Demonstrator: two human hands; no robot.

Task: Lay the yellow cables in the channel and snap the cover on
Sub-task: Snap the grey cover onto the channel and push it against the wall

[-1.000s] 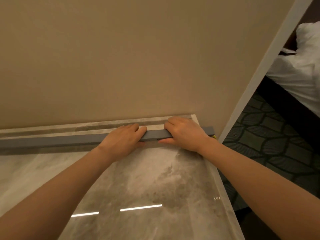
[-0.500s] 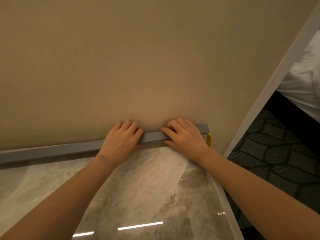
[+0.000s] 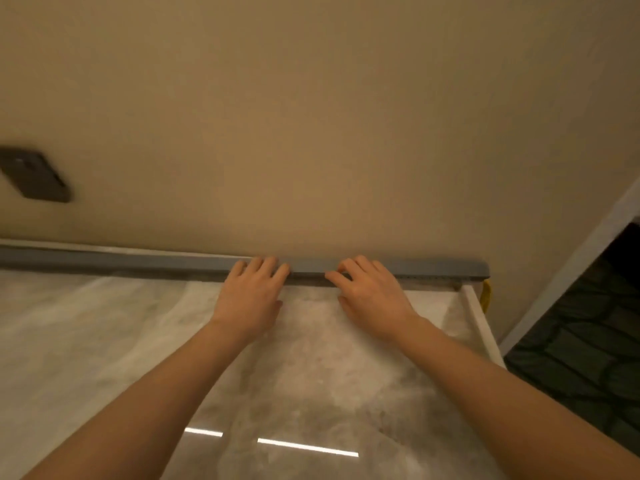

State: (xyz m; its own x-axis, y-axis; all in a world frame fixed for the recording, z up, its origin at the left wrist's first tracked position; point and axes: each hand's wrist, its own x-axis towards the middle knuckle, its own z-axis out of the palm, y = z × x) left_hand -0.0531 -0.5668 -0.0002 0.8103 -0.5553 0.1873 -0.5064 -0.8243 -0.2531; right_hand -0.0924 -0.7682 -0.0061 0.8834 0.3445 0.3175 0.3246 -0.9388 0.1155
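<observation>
From the head view, the step in hand looks like snapping the cover on: the grey cover (image 3: 310, 265) lies along the top of the channel (image 3: 431, 277), which runs past both hands at their fingertips, where the table (image 3: 311, 382) meets the wall. The left hand (image 3: 252, 296) lies flat with its fingers nearly straight, their tips resting on the cover, gripping nothing. The right hand (image 3: 372, 297), just to its right with a short bare stretch of cover between them, bends its fingers over the cover's top and front edge, the thumb apart on the table; it seems to press rather than clasp. The yellow cables (image 3: 486, 295) show only as a loop hanging beyond the right hand, at the channel's end; whether the rest lies fully inside is hidden. The next move likely calls for firm downward pressure, worked along towards each end, while watching that no cable is pinched under the lip
</observation>
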